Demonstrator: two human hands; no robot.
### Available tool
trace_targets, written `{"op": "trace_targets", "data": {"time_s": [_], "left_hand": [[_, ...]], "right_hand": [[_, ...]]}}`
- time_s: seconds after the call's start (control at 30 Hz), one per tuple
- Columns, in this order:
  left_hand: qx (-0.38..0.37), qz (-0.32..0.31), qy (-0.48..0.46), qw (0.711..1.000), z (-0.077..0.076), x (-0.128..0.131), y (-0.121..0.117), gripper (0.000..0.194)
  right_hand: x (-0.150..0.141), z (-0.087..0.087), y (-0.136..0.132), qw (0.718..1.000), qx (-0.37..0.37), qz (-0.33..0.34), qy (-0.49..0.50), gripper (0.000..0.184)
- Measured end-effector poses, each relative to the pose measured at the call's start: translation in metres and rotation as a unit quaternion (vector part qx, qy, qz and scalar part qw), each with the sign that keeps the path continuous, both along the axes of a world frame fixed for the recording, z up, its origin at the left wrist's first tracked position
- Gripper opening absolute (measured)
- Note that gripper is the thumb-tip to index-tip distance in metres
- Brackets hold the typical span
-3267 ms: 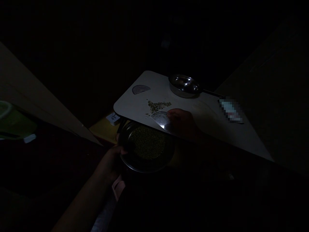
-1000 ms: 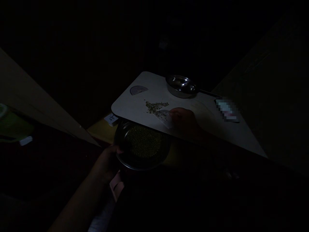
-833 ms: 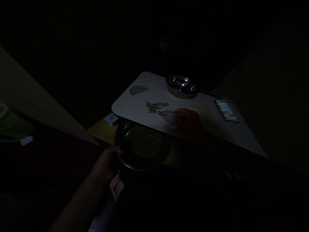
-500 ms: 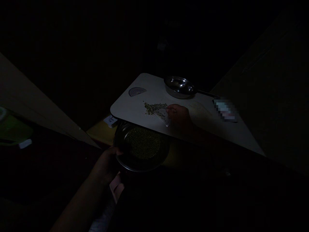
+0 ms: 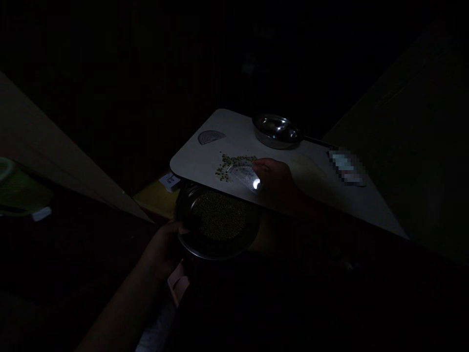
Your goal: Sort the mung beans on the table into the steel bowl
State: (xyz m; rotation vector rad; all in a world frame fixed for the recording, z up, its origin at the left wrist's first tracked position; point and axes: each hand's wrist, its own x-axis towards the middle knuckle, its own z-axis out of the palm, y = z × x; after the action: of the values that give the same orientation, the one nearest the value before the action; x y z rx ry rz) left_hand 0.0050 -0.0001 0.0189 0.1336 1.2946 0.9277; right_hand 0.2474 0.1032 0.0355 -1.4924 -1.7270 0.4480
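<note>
Very dim; weak light on tabletop (image 5: 194, 164), small glare on plastic sheet (image 5: 252, 182), corners black.

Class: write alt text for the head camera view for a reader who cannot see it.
In dim light, a right hand holds a clear plastic piece beside scattered green beans on a white board, while the left hand holds a metal plate of green beans below the board's edge. A steel pan sits farther along the board.

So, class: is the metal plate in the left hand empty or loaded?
Not empty: small green grains cover the middle of the metal plate in the left hand, leaving its rim bare.
</note>
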Motion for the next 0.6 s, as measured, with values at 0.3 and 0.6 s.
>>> {"op": "trace_targets", "data": {"time_s": [0.3,0.6], "left_hand": [[0.013,-0.007,-0.01,1.0,0.001,-0.001,-0.001,0.015],[-0.011,0.011,-0.03,0.999,0.003,0.002,-0.001,0.02]], "right_hand": [[0.002,0.003,-0.019,0.999,-0.01,0.036,-0.011,0.037],[0.008,0.004,-0.021,0.999,0.002,0.015,-0.038,0.031]]}}
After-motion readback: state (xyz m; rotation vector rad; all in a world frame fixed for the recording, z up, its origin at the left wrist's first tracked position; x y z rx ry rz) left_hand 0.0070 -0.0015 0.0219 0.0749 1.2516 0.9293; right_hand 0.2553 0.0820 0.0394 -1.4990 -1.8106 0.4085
